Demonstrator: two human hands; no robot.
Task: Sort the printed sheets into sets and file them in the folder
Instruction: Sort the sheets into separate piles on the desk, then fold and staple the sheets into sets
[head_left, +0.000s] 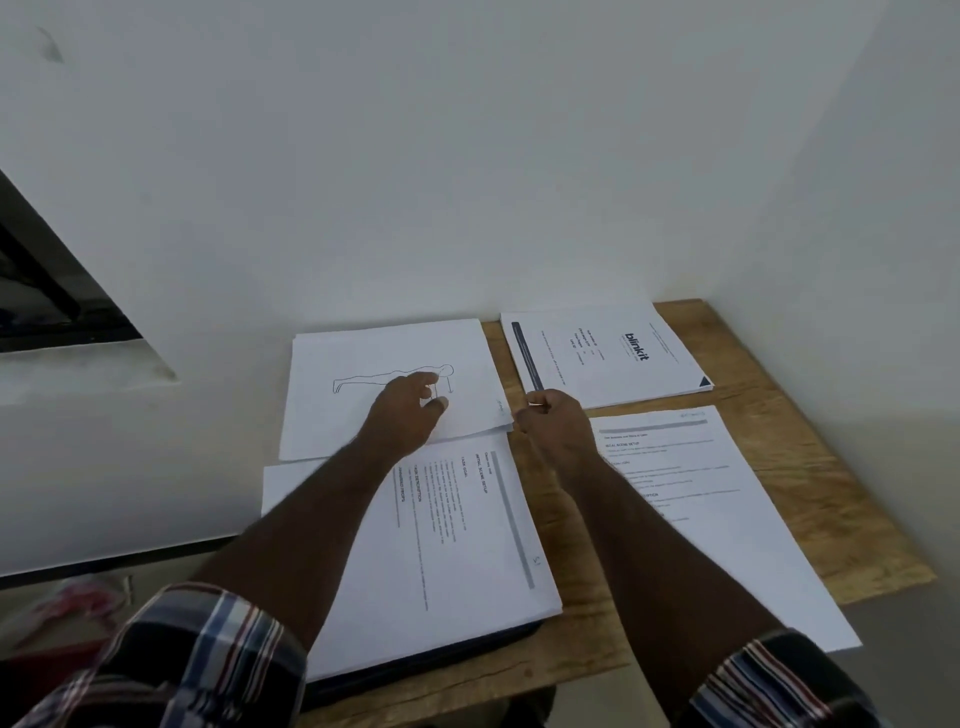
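L hand (410, 410) rests on the figure-drawing stack (353, 415) at table's 11 o'clock, fingers loosely curled, pinch unclear. R hand (556, 421) fisted, pinching that stack's near-right corner at its 9 o'clock. Stack's long axis runs 9–3. Folder (426, 670) at 7, under text sheets (467, 545).

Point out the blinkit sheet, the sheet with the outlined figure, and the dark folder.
blinkit sheet (602, 358): head view, blank middle of the page.
outlined-figure sheet (358, 358): head view, blank area above the drawing.
dark folder (426, 662): head view, its near edge under the papers.
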